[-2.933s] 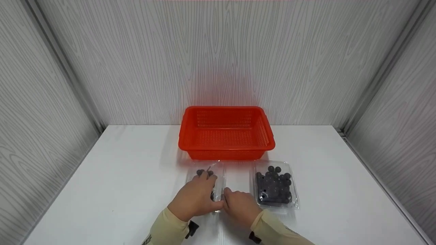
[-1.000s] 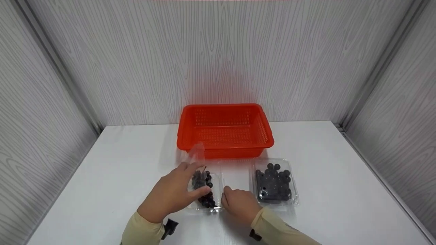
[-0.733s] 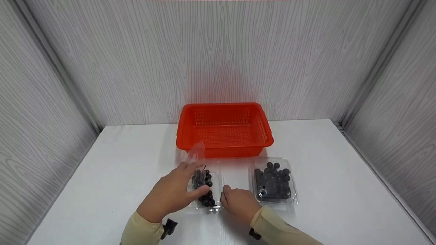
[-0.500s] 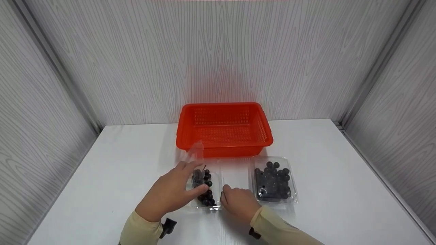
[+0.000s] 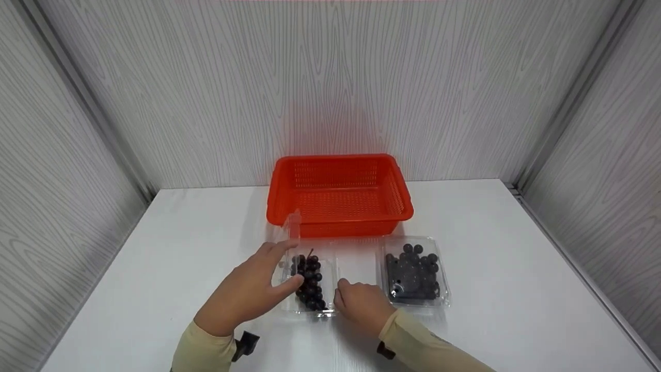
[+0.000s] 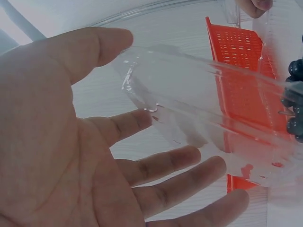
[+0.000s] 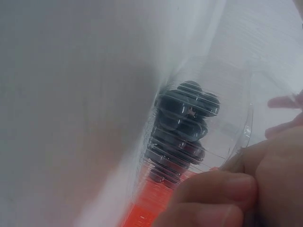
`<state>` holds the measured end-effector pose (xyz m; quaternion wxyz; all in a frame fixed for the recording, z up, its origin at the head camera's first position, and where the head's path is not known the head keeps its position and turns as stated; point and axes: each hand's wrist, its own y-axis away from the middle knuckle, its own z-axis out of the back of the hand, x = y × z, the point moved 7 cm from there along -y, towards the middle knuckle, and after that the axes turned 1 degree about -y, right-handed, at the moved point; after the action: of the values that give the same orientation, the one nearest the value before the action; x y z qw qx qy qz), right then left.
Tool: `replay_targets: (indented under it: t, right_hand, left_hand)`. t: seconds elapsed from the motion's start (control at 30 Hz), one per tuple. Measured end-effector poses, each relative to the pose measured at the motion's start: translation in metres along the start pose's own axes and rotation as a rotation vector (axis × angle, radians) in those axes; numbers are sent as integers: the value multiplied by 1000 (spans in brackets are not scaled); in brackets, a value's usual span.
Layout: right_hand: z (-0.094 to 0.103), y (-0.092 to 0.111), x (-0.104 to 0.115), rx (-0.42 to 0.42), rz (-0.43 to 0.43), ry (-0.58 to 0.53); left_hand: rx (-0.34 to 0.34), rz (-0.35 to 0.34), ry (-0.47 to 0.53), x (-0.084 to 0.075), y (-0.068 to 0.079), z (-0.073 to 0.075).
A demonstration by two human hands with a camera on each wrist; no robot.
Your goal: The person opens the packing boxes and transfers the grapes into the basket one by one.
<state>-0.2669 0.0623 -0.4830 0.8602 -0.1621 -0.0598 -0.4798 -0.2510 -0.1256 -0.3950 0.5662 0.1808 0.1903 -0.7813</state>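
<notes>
A bunch of dark grapes (image 5: 311, 285) with a stem lies in a clear plastic clamshell box (image 5: 328, 274), its lid (image 5: 293, 225) raised on the left side. My left hand (image 5: 245, 292) is beside that lid, fingers spread and fairly straight. In the left wrist view the lid's edge (image 6: 137, 85) lies right at the thumb and index fingertips. My right hand (image 5: 364, 306) pinches the box's right rim with curled fingers, as the right wrist view shows with the grapes (image 7: 182, 123) behind clear plastic.
Behind the box stands a red perforated basket (image 5: 341, 229) with nothing in it. To the right sits a second clear box (image 5: 441, 289) of dark grapes, lid down. The white table (image 5: 496, 268) is bounded by grey wood-grain walls (image 5: 330, 77).
The left hand first lay over the box, then moved left as the lid swung up, uncovering the grapes. Most recently it shifted further left with the lid. The right hand has stayed at the rim.
</notes>
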Motion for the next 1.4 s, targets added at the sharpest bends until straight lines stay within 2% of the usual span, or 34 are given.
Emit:
replay_targets:
  t: [0.17,0.37,0.67,0.83,0.93,1.1,1.2,1.4]
  right_hand:
    - [1,-3,-7,61,-38,-60]
    - [1,-4,-9,86,-42,-86]
    - [3,-5,-9,78,-37,-74]
    - [2,-3,-10,71,-26,-65]
    - [1,-2,-12,73,-28,-62]
    - [0,-3,-17,94,-55,-81]
    - [-1,-2,-19,110,-64,-93]
    - [-1,-2,-20,158,-60,-147]
  left_hand:
    - [-2,8,16,4,4,3]
    - [-18,41,-11,11,8,14]
    - [-72,74,-70,19,12,27]
    - [-139,101,-115,25,15,34]
    - [-154,125,-128,30,16,37]
    - [-140,176,-167,43,21,38]
    - [-105,212,-209,52,24,36]
    - [51,315,-239,74,27,25]
